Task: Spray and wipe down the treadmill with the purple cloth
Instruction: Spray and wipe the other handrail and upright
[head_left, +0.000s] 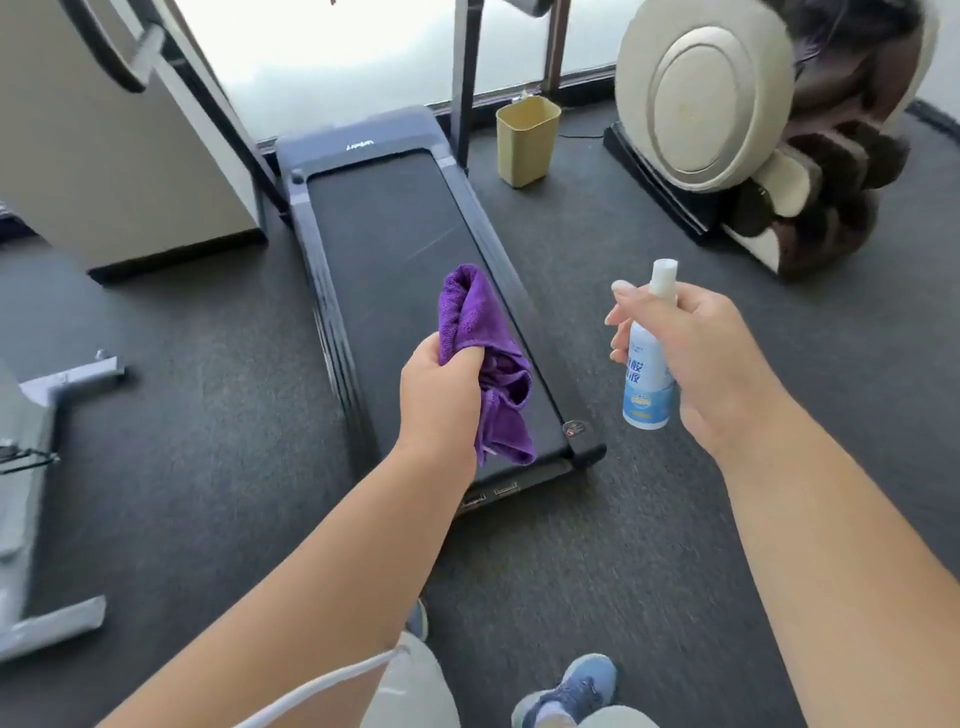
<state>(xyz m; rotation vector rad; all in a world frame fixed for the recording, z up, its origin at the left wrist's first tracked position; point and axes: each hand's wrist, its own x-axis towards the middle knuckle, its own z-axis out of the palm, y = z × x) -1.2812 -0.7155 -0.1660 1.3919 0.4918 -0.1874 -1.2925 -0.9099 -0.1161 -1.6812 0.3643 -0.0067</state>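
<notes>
hands first: left hand (441, 395) grips a bunched purple cloth (480, 364), fingers and thumb curled round its middle so that one fold stands up above the fist and the rest hangs down below it. right hand (711, 358) holds a small white and blue spray bottle (647, 384) upright, fingers wrapped round its body and the forefinger raised near the white nozzle at the top. both hands are held in the air above the floor, apart from each other, the cloth in front of the near end of the treadmill (395, 249) and the bottle just off its right edge. the treadmill lies flat on the dark grey carpet (208, 415), its black belt running away from the person toward a bright window (332, 57), with a dark upright post at its far right corner. a yellowish bin (525, 143) stands on the carpet to the right of the far end. further right is a beige and brown massage chair (737, 114). a beige cabinet (104, 145) stands to the left of the treadmill, and grey metal frame parts (47, 415) lie at the left edge. blue shoes (576, 686) show at the bottom.
</notes>
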